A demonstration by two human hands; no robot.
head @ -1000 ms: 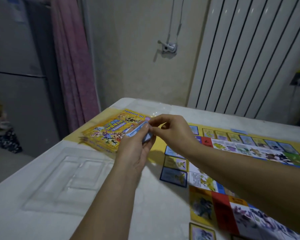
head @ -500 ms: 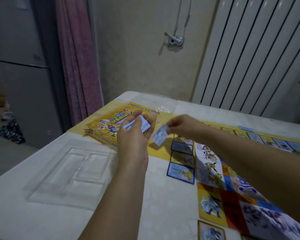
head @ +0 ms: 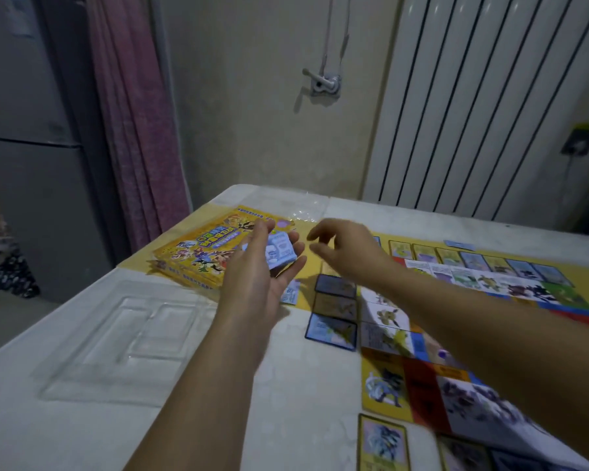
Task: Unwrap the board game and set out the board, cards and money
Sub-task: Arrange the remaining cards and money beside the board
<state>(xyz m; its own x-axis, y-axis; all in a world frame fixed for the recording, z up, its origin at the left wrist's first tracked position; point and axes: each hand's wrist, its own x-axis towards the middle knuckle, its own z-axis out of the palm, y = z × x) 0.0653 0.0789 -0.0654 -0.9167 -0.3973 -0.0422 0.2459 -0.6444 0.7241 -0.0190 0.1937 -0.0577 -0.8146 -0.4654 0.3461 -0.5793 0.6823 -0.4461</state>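
Observation:
My left hand (head: 259, 270) holds a small stack of pale blue play money (head: 280, 253) above the table, fingers curled round it. My right hand (head: 346, 248) hovers just right of the stack with loosely curled fingers and nothing in it. One blue note (head: 291, 292) lies flat on the yellow board edge below my left hand. The game board (head: 456, 321) is spread out on the right. Three dark-framed cards (head: 334, 309) lie in a column beside it. The yellow game box (head: 198, 253) sits behind my left hand.
A clear plastic insert tray (head: 133, 338) lies on the white table (head: 286, 419) at the left. More cards (head: 383, 443) lie near the front edge. Crumpled clear wrap (head: 303, 212) is behind the box. A small blue note (head: 458, 244) lies at the far board edge.
My right hand pulled one blue note off the stack, laid it on the board edge below my left hand, and has come back up empty beside the stack.

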